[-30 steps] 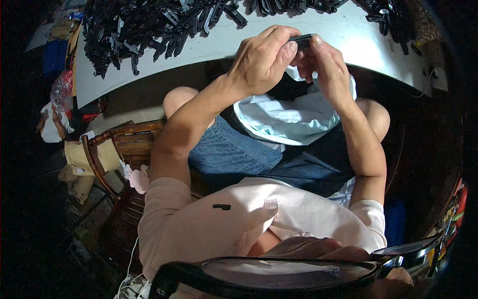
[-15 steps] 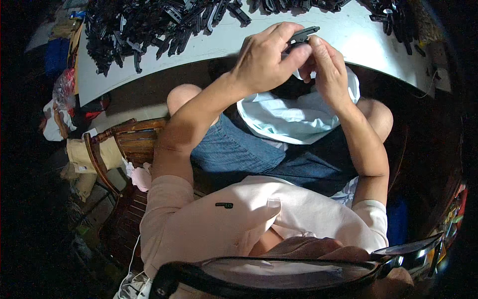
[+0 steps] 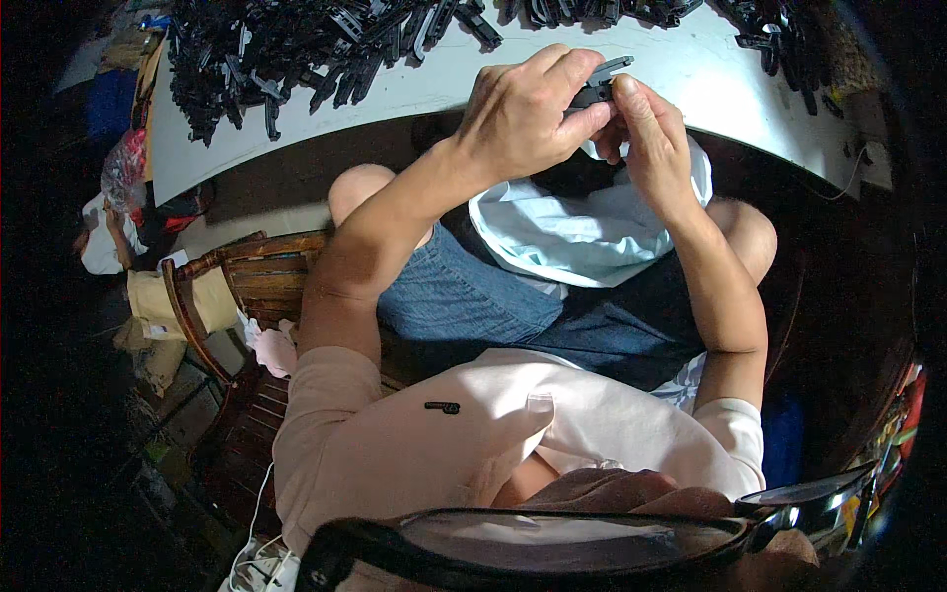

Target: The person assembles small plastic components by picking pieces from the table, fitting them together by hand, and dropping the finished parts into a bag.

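Both hands meet just over the near edge of the white table, around a small dark plastic part (image 3: 595, 91). My left hand (image 3: 528, 111) pinches it between thumb and fingers, its back toward me. From the other side my right hand (image 3: 646, 126) grips the part's right end, with the thumb pressed on it and the fingers curled beneath. A narrow grey tip of the part sticks out above the right thumb. Its lower portion is hidden by the fingers. A pale blue cloth (image 3: 582, 232) lies across my lap under the hands.
Heaps of similar black plastic parts (image 3: 286, 59) cover the far left of the white table (image 3: 414, 94); more black parts (image 3: 779, 44) lie at its far right. A wooden chair (image 3: 276, 276) stands at my left. A thin white cable (image 3: 846, 187) hangs by the table's right edge.
The dark part has tilted between my fingers, its tip now angled differently and its body more visible. Both hands stay nearly in place.
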